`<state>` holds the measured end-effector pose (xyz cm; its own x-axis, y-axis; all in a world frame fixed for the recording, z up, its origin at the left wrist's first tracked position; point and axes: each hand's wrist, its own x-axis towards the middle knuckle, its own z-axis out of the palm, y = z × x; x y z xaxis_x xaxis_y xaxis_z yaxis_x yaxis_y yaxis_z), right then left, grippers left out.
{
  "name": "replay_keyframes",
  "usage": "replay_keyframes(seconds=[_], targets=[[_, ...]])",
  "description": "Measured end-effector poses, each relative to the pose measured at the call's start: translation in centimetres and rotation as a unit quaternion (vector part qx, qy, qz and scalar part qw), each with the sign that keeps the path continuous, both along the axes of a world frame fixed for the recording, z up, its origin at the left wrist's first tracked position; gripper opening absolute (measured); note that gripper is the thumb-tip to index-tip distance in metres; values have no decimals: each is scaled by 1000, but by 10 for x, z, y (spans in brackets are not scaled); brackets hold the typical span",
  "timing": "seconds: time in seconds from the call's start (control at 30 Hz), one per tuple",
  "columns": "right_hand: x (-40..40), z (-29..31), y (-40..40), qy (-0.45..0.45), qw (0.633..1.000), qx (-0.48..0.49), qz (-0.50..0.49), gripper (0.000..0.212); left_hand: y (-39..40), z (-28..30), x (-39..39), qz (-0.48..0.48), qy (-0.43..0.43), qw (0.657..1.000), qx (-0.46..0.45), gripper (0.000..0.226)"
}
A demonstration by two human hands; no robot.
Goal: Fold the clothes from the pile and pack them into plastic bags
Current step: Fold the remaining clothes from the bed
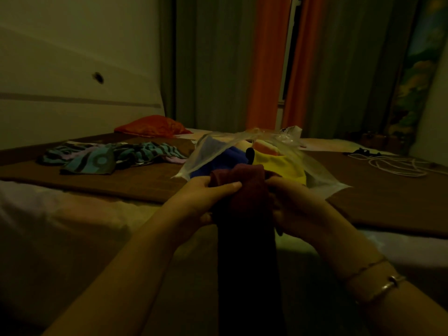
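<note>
Left hand (206,197) and right hand (298,204) grip dark maroon ribbed garment (244,190).

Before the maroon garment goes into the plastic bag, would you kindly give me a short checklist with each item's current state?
1. Left hand grips the maroon garment: ok.
2. Right hand grips it too: ok.
3. Garment folded: not ok, a long part hangs down between the arms.
4. Plastic bag mouth facing the hands: cannot tell.
5. Room in the bag: cannot tell; blue cloth and yellow cloth already lie there.
6. Striped clothes left unpacked: not ok.
</note>
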<state>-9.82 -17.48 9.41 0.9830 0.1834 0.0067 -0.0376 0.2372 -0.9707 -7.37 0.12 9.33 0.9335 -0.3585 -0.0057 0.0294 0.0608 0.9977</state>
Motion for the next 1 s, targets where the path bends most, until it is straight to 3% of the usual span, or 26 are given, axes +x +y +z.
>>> replay_keyframes(seconds=[0.1, 0.27, 0.37, 0.53, 0.63, 0.77, 0.87, 0.93, 1.0], targets=[[-7, -6, 2, 26, 998, -61, 14, 36, 0, 2, 2, -7, 21, 999, -29, 22], [-13, -11, -9, 49, 995, -61, 56, 59, -8, -2, 7, 15, 32, 998, 45, 33], [-7, -14, -17, 68, 996, -56, 7, 38, -7, -10, 18, 58, 9, 995, 82, 37], [-4, -16, -31, 65, 987, -72, -127, 20, 6, -25, 28, 155, -94, 942, 282, 35], [-8, -12, -44, 72, 987, -4, -146, 21, 20, -17, 25, 64, 19, 970, 235, 55], [-18, -5, -60, 54, 990, 82, -103, 24, 34, -9, 23, 18, 16, 981, 195, 37], [-24, -1, -60, 30, 992, 110, -58, 27, 35, -20, 30, 118, -66, 937, 323, 13], [-23, -1, -55, 3, 998, 55, -37, 34, 34, -26, 34, 149, -106, 902, 392, 11], [-22, -1, -47, -25, 999, 10, -37, 32, 30, -24, 30, 110, -136, 904, 391, 24]])
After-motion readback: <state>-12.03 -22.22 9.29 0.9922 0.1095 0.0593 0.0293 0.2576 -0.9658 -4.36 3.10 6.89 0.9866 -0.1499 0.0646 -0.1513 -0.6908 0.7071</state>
